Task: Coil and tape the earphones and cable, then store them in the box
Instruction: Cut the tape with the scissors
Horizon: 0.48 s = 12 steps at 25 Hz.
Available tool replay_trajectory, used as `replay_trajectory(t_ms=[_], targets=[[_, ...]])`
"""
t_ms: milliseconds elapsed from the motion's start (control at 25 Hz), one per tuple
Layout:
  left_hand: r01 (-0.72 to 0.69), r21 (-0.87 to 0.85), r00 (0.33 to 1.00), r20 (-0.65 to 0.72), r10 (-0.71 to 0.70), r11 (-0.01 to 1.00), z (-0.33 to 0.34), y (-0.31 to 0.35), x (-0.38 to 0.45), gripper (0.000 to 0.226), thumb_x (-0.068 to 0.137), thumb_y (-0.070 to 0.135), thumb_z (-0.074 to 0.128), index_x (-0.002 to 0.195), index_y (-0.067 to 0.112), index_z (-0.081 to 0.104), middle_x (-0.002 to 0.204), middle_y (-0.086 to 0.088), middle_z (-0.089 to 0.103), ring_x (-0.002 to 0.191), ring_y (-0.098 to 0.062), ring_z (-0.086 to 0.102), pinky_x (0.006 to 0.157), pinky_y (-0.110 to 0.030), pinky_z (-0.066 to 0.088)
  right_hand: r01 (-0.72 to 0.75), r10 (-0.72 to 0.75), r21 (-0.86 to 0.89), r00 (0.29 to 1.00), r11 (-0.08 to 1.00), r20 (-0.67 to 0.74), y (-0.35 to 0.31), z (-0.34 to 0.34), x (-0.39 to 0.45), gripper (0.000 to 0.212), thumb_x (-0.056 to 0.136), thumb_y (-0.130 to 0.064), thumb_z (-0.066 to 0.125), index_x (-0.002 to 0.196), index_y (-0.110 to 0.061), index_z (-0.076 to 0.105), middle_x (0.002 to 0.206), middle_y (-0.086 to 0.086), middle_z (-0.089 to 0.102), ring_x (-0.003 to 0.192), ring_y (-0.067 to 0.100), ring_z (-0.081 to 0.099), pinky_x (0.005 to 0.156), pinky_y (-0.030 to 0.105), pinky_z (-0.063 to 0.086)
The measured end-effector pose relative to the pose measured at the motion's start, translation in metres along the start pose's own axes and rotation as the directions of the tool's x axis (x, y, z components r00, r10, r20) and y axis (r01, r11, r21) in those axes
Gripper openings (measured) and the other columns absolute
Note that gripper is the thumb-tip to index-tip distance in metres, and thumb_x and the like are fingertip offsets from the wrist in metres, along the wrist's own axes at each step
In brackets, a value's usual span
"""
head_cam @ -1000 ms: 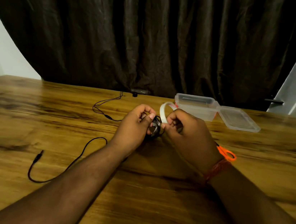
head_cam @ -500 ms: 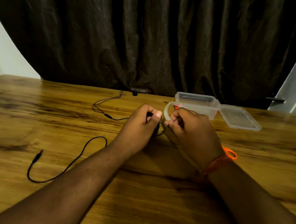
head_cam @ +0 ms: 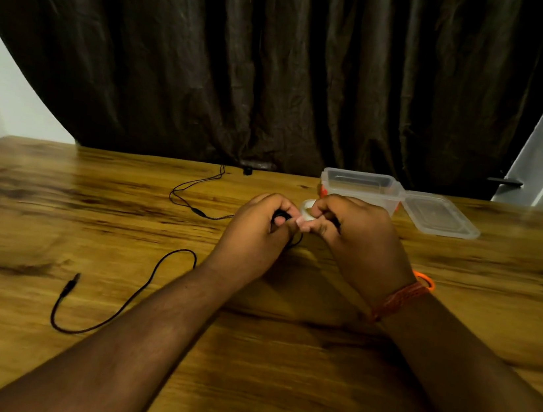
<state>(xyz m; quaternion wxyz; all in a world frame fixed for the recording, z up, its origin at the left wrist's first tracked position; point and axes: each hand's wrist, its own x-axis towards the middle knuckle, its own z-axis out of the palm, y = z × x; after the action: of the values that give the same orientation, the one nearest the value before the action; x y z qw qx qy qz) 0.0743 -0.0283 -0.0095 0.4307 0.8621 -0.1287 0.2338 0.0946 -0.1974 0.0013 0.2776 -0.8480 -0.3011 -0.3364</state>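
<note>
My left hand point(head_cam: 252, 238) is closed around a small black coil of cable point(head_cam: 281, 215) at the table's middle. My right hand point(head_cam: 358, 241) holds a white tape roll point(head_cam: 307, 209) right against that coil, fingertips touching the left hand's. A loose black earphone cable point(head_cam: 193, 209) runs from the left hand toward the table's back edge. Another black cable point(head_cam: 133, 298) with a jack plug point(head_cam: 69, 285) curves across the table at the left. The clear plastic box point(head_cam: 359, 183) stands open behind my right hand.
The box's clear lid point(head_cam: 438, 215) lies flat to the right of the box. A dark curtain point(head_cam: 281, 68) hangs behind the wooden table point(head_cam: 275, 379). An orange band point(head_cam: 403, 296) circles my right wrist.
Both hands have moved slightly away from me toward the box. The tape roll has dropped lower into my right hand, closer against the coil.
</note>
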Motion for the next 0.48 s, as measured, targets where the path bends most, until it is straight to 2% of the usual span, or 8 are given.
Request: replay_trajectory(t_ms=[80, 160, 240, 320, 400, 480], targets=[[-0.023, 0.026, 1.000, 0.003, 0.023, 0.999, -0.0010, 0.0016, -0.0003, 0.006, 0.093, 0.022, 0.061, 0.097, 0.023, 0.065, 0.096, 0.011, 0.058, 0.089, -0.006, 0.053, 0.072, -0.024, 0.045, 0.004, -0.004, -0.002, 1.000, 1.000, 0.002, -0.0004, -0.0004, -0.0001, 0.020, 0.081, -0.027, 0.075, 0.095, -0.014, 0.068, 0.085, 0.001, 0.070, 0.079, 0.016, 0.065, 0.068, 0.039, 0.054], [-0.013, 0.008, 1.000, 0.007, 0.013, 1.000, -0.0012, 0.0037, -0.0005, 0.005, 0.093, 0.022, 0.061, 0.097, 0.022, 0.065, 0.092, 0.009, 0.058, 0.079, -0.004, 0.052, 0.065, -0.022, 0.041, 0.014, -0.014, -0.009, 1.000, 1.000, 0.003, 0.0003, -0.0019, 0.0007, 0.020, 0.081, -0.028, 0.074, 0.094, -0.014, 0.068, 0.085, 0.000, 0.070, 0.079, 0.014, 0.065, 0.068, 0.037, 0.053], [0.066, -0.109, 0.998, 0.022, -0.064, 0.992, -0.0018, 0.0047, 0.0007, 0.005, 0.094, 0.023, 0.060, 0.094, 0.022, 0.065, 0.086, -0.001, 0.062, 0.071, -0.005, 0.052, 0.060, -0.021, 0.041, -0.004, 0.004, 0.027, 1.000, 1.000, 0.002, 0.0003, -0.0037, 0.0025, 0.018, 0.083, -0.028, 0.072, 0.094, -0.014, 0.069, 0.085, -0.001, 0.070, 0.080, 0.012, 0.064, 0.069, 0.031, 0.051], [0.162, -0.236, 0.987, 0.045, -0.156, 0.958, -0.0038, 0.0049, 0.0027, 0.007, 0.095, 0.026, 0.060, 0.090, 0.026, 0.065, 0.087, -0.006, 0.066, 0.072, -0.007, 0.055, 0.062, -0.026, 0.044, -0.043, 0.042, 0.099, 0.999, 0.994, 0.011, -0.0011, -0.0047, 0.0043, 0.014, 0.085, -0.023, 0.071, 0.096, -0.013, 0.070, 0.086, -0.002, 0.070, 0.080, 0.009, 0.063, 0.070, 0.021, 0.048], [0.217, -0.329, 0.976, 0.065, -0.207, 0.919, -0.0055, 0.0047, 0.0036, 0.012, 0.095, 0.028, 0.060, 0.084, 0.030, 0.065, 0.081, 0.004, 0.065, 0.073, -0.005, 0.056, 0.066, -0.027, 0.046, -0.076, 0.071, 0.143, 0.997, 0.987, 0.039, -0.0029, -0.0057, 0.0057, 0.011, 0.087, -0.017, 0.068, 0.098, -0.013, 0.071, 0.088, -0.004, 0.068, 0.080, 0.005, 0.059, 0.071, 0.012, 0.043], [0.254, -0.405, 0.967, 0.078, -0.243, 0.878, -0.0069, 0.0057, 0.0046, 0.015, 0.095, 0.026, 0.060, 0.081, 0.029, 0.065, 0.076, 0.014, 0.063, 0.070, 0.000, 0.055, 0.068, -0.023, 0.044, -0.105, 0.098, 0.170, 0.994, 0.980, 0.048, -0.0030, -0.0085, 0.0069, 0.010, 0.090, -0.015, 0.065, 0.098, -0.015, 0.071, 0.089, -0.007, 0.066, 0.082, 0.002, 0.056, 0.072, 0.010, 0.040]])
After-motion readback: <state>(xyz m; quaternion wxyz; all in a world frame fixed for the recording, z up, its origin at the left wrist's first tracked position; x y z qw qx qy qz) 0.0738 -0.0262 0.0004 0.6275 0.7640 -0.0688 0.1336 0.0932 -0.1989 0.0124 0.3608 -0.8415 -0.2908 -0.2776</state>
